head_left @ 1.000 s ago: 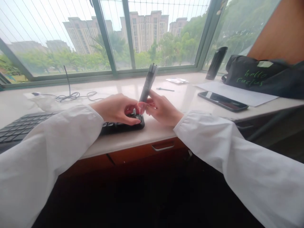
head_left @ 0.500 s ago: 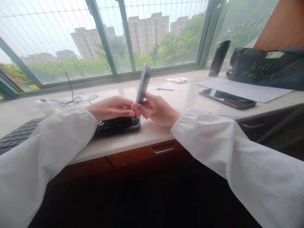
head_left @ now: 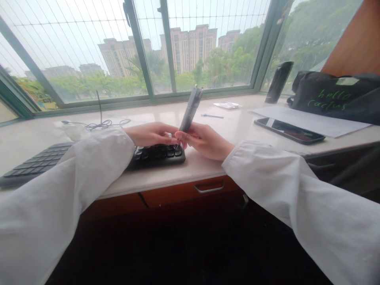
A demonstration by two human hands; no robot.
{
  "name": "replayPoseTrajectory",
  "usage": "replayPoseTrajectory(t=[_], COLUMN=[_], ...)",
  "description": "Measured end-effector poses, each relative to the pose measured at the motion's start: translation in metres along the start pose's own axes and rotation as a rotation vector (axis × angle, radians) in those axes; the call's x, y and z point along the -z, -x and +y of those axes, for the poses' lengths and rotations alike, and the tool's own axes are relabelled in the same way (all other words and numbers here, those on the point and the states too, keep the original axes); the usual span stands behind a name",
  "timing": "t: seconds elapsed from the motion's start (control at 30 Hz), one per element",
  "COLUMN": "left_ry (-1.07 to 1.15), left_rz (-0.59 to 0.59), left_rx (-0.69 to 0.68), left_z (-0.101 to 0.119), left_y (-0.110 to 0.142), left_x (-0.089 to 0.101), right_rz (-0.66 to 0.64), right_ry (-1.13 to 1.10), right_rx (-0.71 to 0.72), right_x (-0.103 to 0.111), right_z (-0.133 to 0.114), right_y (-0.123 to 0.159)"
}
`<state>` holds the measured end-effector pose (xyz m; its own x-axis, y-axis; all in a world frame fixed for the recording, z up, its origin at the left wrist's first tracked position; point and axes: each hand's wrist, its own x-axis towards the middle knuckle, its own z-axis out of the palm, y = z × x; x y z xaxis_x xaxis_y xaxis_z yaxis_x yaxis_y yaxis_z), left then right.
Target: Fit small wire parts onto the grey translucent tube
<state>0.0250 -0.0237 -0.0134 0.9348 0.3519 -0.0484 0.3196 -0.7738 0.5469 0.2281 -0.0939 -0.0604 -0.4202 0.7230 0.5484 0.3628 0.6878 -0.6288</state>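
Holding tilted grey tube [head_left: 190, 111] between left hand [head_left: 151, 133], right hand [head_left: 206, 141] above black keyboard [head_left: 158, 157]

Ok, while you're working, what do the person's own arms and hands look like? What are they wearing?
Each arm is covered by a loose white long sleeve, the left sleeve and the right sleeve, softly creased and gathered into a puffed cuff at the wrist. The left hand and right hand are bare, with no gloves, cables or markings showing.
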Motion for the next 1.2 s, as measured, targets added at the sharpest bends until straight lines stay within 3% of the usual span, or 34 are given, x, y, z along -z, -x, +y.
replayPoseTrajectory(t=[0.43,0.63,0.77,0.93,1.2], left_ry=[-0.058,-0.029,0.036,0.178,0.030], left_rz=[-0.032,-0.027,-0.014,0.000,0.027], left_rx=[-0.001,0.029,0.045,0.114,-0.029], left_z=[0.004,-0.001,0.000,-0.001,0.003], left_y=[0.001,0.001,0.003,0.004,0.006], left_x=[0.005,0.003,0.004,0.003,-0.001], right_rz=[-0.022,0.062,0.137,0.136,0.124], right_ry=[0.049,0.157,0.180,0.146,0.243], right_rx=[-0.013,0.015,0.015,0.024,0.080], right_x=[-0.001,-0.002,-0.002,-0.002,-0.002], right_z=[0.000,-0.002,-0.005,-0.012,-0.017], right_y=[-0.001,0.000,0.002,0.006,0.009])
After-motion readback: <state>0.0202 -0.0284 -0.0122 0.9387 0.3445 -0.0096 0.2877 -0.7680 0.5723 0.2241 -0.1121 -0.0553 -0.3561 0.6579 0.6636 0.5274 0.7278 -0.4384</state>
